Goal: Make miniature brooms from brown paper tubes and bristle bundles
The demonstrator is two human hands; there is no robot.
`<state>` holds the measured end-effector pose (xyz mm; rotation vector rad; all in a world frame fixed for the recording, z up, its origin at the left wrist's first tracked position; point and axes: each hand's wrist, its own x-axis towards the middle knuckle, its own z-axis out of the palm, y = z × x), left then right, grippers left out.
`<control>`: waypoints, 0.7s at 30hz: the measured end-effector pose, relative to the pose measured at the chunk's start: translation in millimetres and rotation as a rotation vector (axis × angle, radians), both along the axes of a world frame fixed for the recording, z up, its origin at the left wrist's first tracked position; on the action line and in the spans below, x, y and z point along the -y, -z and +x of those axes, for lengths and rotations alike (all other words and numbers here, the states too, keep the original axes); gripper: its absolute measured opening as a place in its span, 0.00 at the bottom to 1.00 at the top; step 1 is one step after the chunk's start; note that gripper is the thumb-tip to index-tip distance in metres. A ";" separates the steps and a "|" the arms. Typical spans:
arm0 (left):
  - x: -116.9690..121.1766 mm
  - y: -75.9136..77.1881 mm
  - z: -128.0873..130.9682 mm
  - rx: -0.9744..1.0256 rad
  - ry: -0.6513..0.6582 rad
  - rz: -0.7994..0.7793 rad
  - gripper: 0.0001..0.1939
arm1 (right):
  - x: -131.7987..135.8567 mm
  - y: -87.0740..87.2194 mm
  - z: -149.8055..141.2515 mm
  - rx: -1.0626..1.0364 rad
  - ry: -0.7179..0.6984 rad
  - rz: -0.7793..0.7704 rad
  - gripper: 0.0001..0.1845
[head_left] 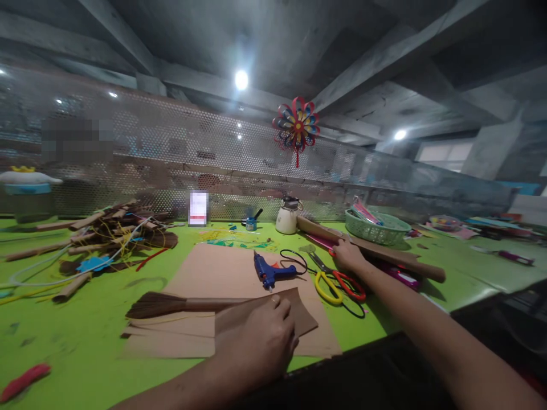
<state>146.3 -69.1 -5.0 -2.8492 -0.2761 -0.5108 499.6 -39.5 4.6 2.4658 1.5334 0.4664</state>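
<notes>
Left hand [267,331]: curled over paper [304,316]; slipping could crease it.
Right hand [348,256]: scissors [328,271] beside fingers could snag.
Fingers: bent, holds unclear.

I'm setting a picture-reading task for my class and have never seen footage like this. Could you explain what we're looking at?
There is no machine here: these are a person's own bare hands. The single picture comes from a camera worn on their head, looking forward and down, so the arms enter from below.

On the green table lie a sheet of cardboard, a blue glue gun and scissors. Further back stand a jug and a green basket.

The left hand rests on brown paper. The right hand reaches beyond the scissors, by a pink strip; its fingertips are too unclear to tell whether its grip is closed on anything.
</notes>
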 end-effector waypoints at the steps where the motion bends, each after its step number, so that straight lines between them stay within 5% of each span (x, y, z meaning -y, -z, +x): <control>1: -0.5 1.4 0.3 0.006 -0.002 -0.008 0.09 | -4.9 1.8 -1.1 0.003 -0.021 0.002 0.17; 11: -1.7 11.3 0.5 0.003 0.007 -0.005 0.11 | -41.4 16.5 21.8 -0.112 0.074 -0.080 0.17; 17: -7.1 25.1 3.9 0.018 0.011 0.025 0.13 | -32.0 22.1 24.1 -0.134 0.098 0.070 0.15; 21: -10.3 28.5 4.4 0.029 0.004 -0.004 0.11 | -20.8 17.4 14.9 -0.104 -0.057 0.219 0.10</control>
